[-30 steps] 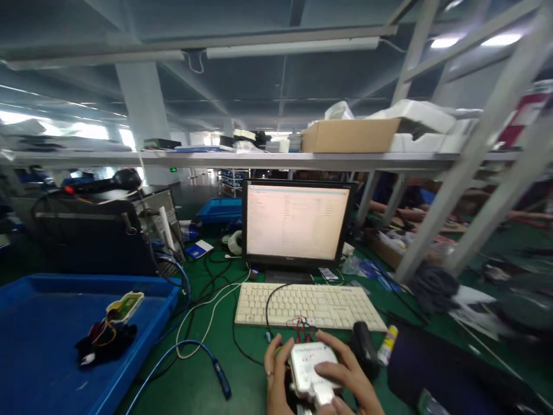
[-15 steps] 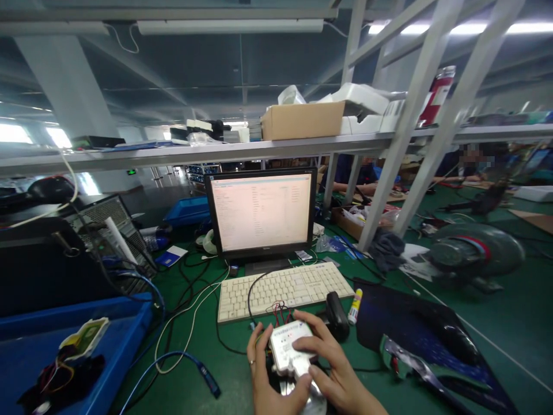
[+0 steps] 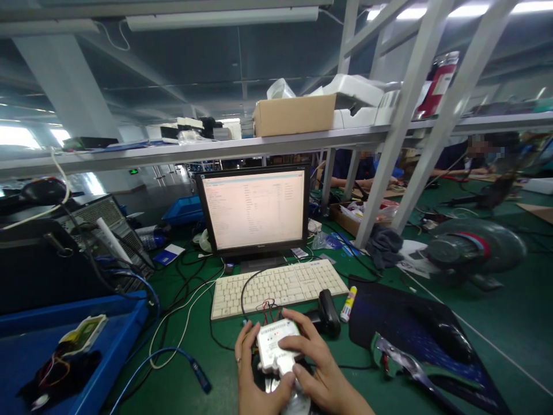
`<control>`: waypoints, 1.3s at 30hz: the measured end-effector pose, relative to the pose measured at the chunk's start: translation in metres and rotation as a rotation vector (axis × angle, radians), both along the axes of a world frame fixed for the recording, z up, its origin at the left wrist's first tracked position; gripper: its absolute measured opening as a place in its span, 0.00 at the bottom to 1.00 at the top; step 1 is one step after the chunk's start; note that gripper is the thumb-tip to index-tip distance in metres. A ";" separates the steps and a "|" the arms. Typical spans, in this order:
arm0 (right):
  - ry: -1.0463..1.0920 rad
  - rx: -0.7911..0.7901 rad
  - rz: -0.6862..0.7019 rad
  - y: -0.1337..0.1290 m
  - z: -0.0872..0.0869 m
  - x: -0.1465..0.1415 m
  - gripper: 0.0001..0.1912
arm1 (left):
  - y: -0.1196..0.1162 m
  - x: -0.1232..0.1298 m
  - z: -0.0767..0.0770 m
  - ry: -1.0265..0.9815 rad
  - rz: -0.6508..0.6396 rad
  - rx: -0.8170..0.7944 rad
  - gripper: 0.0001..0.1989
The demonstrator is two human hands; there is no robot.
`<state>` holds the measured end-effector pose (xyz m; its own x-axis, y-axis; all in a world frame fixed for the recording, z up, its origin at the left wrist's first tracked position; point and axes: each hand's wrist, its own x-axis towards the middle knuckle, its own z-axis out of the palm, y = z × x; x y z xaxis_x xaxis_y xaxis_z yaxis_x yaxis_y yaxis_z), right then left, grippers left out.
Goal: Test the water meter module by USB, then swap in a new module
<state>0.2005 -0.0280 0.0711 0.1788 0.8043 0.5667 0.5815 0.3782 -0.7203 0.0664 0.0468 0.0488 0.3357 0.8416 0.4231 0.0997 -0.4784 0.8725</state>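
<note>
A small white box-shaped device (image 3: pixel 270 344) with printed text and a red light is held between both hands, below the keyboard. My left hand (image 3: pixel 254 374) grips its left side, with the thumb at its lower edge and a ring on one finger. My right hand (image 3: pixel 317 363) wraps its right side, one finger lying across the top face. Thin red and black wires (image 3: pixel 271 305) rise behind the device. Beneath the hands, a shiny part shows, mostly hidden by the fingers.
A white keyboard (image 3: pixel 280 287) lies before a lit monitor (image 3: pixel 257 213). Right of the device are a black scanner (image 3: pixel 329 314), a yellow marker (image 3: pixel 348 304) and pliers (image 3: pixel 401 360). A blue tray (image 3: pixel 133 328) and a blue cable (image 3: pixel 199 374) are at left. People sit beyond the shelf posts.
The whole view has shifted slightly, so the hands, device and desk items appear a little further left. The grip on the device looks the same.
</note>
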 end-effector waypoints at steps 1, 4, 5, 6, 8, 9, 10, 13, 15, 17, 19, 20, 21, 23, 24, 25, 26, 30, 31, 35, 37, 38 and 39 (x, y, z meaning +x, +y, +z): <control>0.005 -0.001 0.007 0.000 0.000 0.000 0.15 | 0.000 -0.001 0.000 0.000 -0.004 -0.002 0.30; 0.021 0.021 0.032 0.000 -0.001 -0.001 0.17 | 0.000 -0.002 -0.001 0.001 -0.002 -0.016 0.30; 0.023 0.032 0.039 0.000 -0.001 -0.001 0.18 | 0.000 -0.003 -0.001 0.004 -0.002 -0.024 0.31; 0.020 0.047 0.047 0.001 0.000 -0.001 0.18 | 0.000 -0.003 -0.001 0.007 -0.002 -0.033 0.31; 0.014 0.071 0.061 0.002 0.000 0.000 0.18 | 0.000 -0.004 -0.001 0.006 -0.005 -0.055 0.31; 0.012 0.080 0.069 0.002 0.000 0.000 0.18 | -0.001 -0.005 -0.001 -0.001 -0.011 -0.070 0.31; 0.015 0.085 0.075 0.003 0.000 0.000 0.18 | -0.001 -0.006 0.000 -0.009 -0.020 -0.088 0.32; 0.034 0.090 0.072 0.004 -0.001 -0.001 0.18 | -0.004 -0.008 0.003 -0.024 -0.055 -0.148 0.34; 0.039 0.095 0.066 0.004 -0.003 -0.001 0.17 | -0.005 -0.009 0.006 -0.016 -0.078 -0.164 0.36; 0.030 0.103 0.060 0.003 -0.004 -0.002 0.18 | -0.007 -0.010 0.009 -0.012 -0.106 -0.180 0.37; 0.009 0.111 0.048 0.002 -0.005 -0.001 0.18 | -0.008 -0.010 0.012 -0.021 -0.122 -0.201 0.38; -0.005 0.112 0.038 0.002 -0.006 -0.001 0.18 | -0.008 -0.010 0.013 -0.028 -0.122 -0.213 0.38; -0.020 0.111 0.031 0.002 -0.006 0.000 0.18 | -0.009 -0.010 0.015 -0.032 -0.121 -0.225 0.39; -0.034 0.100 0.027 0.002 -0.007 0.000 0.17 | -0.010 -0.010 0.018 -0.039 -0.116 -0.246 0.39; -0.032 0.095 0.027 0.002 -0.008 0.001 0.17 | -0.010 -0.010 0.019 -0.043 -0.116 -0.257 0.40; -0.026 0.091 0.027 0.002 -0.008 0.001 0.17 | -0.011 -0.010 0.020 -0.047 -0.118 -0.268 0.40; -0.019 0.089 0.028 0.001 -0.008 0.001 0.17 | -0.012 -0.009 0.020 -0.048 -0.117 -0.272 0.40; 0.005 0.106 0.011 0.000 -0.008 0.002 0.15 | -0.013 -0.008 0.019 -0.039 -0.097 -0.249 0.41; 0.007 0.112 0.009 -0.001 -0.008 0.002 0.15 | -0.014 -0.008 0.019 -0.036 -0.093 -0.242 0.41; 0.008 0.118 0.042 -0.001 -0.008 0.004 0.15 | -0.016 -0.004 0.020 -0.055 -0.064 -0.250 0.40; 0.018 0.110 0.054 -0.001 -0.008 0.005 0.16 | -0.017 -0.003 0.021 -0.066 -0.060 -0.262 0.39; 0.021 0.109 0.053 -0.001 -0.009 0.004 0.16 | -0.018 -0.003 0.021 -0.068 -0.061 -0.264 0.39; 0.016 0.108 0.051 -0.002 -0.009 0.004 0.16 | -0.018 -0.003 0.021 -0.067 -0.062 -0.263 0.39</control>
<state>0.2049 -0.0295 0.0622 0.1491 0.7470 0.6479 0.5486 0.4827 -0.6827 0.0634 0.0291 0.0699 0.3683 0.9042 0.2162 0.0151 -0.2383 0.9711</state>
